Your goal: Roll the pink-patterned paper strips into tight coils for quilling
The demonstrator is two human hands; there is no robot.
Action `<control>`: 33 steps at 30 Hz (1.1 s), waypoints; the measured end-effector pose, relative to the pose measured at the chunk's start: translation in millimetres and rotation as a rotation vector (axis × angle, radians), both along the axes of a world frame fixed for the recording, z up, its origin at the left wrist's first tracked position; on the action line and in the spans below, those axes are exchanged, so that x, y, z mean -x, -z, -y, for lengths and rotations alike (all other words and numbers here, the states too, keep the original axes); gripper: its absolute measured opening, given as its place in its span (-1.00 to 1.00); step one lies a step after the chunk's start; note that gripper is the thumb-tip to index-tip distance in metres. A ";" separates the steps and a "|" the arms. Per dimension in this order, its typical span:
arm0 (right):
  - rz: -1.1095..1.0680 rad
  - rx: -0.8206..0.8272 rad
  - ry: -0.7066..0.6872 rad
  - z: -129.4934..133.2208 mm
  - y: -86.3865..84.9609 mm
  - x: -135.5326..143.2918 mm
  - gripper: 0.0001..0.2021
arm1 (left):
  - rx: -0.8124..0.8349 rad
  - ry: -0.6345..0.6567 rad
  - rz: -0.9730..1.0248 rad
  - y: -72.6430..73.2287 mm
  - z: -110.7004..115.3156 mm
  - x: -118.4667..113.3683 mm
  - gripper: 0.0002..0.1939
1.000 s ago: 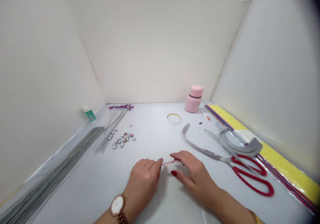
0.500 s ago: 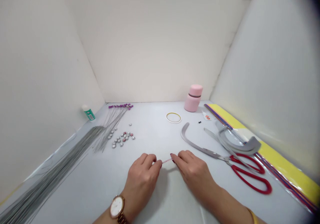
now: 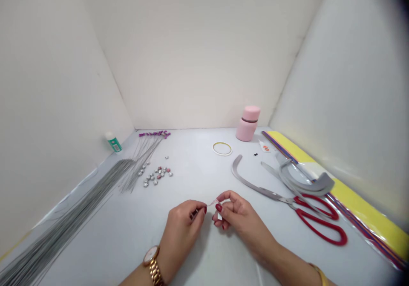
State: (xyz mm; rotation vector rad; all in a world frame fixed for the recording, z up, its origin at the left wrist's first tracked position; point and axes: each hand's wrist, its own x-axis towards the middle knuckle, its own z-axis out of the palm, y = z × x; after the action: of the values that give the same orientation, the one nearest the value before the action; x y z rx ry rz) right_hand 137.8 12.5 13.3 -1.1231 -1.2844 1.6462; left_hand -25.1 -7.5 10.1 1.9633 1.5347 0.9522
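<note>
A thin pale-pink paper strip (image 3: 212, 202) stretches across the short gap between my two hands, over the near middle of the table. My left hand (image 3: 185, 222), with a watch on its wrist, pinches one end between thumb and fingertips. The other end sits between the thumb and index finger of my right hand (image 3: 239, 215), whose remaining fingers curl loosely below. Part of the strip is hidden by my fingers. Beyond my left hand lie several small folded silver and pink stars (image 3: 159, 174).
At right lie red-handled scissors (image 3: 319, 235), curled grey strips (image 3: 249, 183) and yellow sheets (image 3: 361, 205) in plastic. Behind stand a pink flask (image 3: 248, 124) and a thin ring (image 3: 214, 150). Grey wires (image 3: 79, 205), purple-tipped stems (image 3: 155, 134) and a glue stick (image 3: 114, 143) are left.
My right hand has turned so its thumb and curled fingers show, lifting its end of the strip. The strip now looks twisted or bent at that end, and the hands are slightly closer.
</note>
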 end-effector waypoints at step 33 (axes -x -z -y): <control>0.046 -0.054 0.085 1.0 13.0 8.2 -0.86 | 0.620 -0.010 0.796 1.0 0.2 -19.3 -0.73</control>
State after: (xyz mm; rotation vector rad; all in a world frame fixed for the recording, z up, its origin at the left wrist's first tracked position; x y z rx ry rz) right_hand 129.6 11.6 0.3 -1.1730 -1.2846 1.5233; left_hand -5.8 -7.7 9.2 0.9663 1.1602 0.9428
